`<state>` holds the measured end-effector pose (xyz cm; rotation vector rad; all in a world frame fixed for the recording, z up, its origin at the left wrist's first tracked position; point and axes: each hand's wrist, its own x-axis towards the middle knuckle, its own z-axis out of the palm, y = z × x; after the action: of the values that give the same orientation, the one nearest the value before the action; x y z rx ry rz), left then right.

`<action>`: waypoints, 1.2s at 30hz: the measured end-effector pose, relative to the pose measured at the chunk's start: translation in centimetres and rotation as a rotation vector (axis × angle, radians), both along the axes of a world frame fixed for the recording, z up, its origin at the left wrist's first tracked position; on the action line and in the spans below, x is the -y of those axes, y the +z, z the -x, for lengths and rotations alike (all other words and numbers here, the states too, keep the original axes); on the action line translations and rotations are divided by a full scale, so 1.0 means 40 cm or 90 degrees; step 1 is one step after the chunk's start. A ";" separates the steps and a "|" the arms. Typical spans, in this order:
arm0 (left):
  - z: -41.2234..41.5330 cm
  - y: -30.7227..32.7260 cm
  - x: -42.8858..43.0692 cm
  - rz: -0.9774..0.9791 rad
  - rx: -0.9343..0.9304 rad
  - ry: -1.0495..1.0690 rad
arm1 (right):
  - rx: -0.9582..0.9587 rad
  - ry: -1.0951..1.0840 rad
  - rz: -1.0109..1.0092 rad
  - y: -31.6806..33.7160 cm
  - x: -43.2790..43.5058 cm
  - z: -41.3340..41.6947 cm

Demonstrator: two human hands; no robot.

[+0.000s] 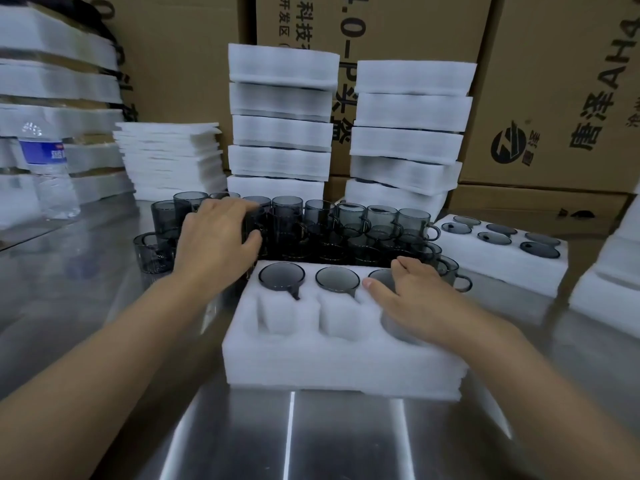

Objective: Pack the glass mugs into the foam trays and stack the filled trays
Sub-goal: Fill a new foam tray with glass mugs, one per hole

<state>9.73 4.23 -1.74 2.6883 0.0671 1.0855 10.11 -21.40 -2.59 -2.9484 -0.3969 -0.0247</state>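
A white foam tray [332, 362] lies in front of me on the steel table. Its far row holds three smoky grey glass mugs [282, 277]; its two visible near pockets are bare. My right hand [412, 303] rests flat on the tray's right side, over the third mug and a near pocket, holding nothing. Behind the tray stands a crowd of loose grey mugs [349, 226]. My left hand [218, 242] reaches into that crowd, fingers curled around a mug [256, 220]. A filled tray [502, 261] lies to the right.
Two tall stacks of foam trays [280, 129] rise behind the mugs, with thin foam sheets [169, 157] to their left. A water bottle [52, 171] stands at far left. Cardboard boxes [554, 98] form the back wall. More foam [613, 282] sits at the right edge.
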 end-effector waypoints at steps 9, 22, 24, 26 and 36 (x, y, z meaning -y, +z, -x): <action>-0.023 -0.030 -0.052 -0.138 -0.079 -0.038 | 0.004 0.005 0.001 0.004 0.000 0.010; -0.031 -0.036 -0.056 -0.080 -0.096 -0.058 | -0.006 0.021 -0.003 0.002 0.005 0.006; -0.030 -0.034 -0.052 -0.030 -0.098 -0.097 | -0.012 0.029 0.000 0.002 0.007 0.004; -0.029 -0.034 -0.049 -0.007 -0.109 -0.124 | -0.016 0.031 0.002 0.002 0.007 0.003; -0.021 -0.031 -0.040 -0.002 -0.096 -0.107 | -0.012 0.034 -0.001 0.000 0.008 0.002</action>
<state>10.56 5.83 -2.96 2.7172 -0.1326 0.8349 10.04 -21.71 -2.60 -2.9331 -0.4729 0.0100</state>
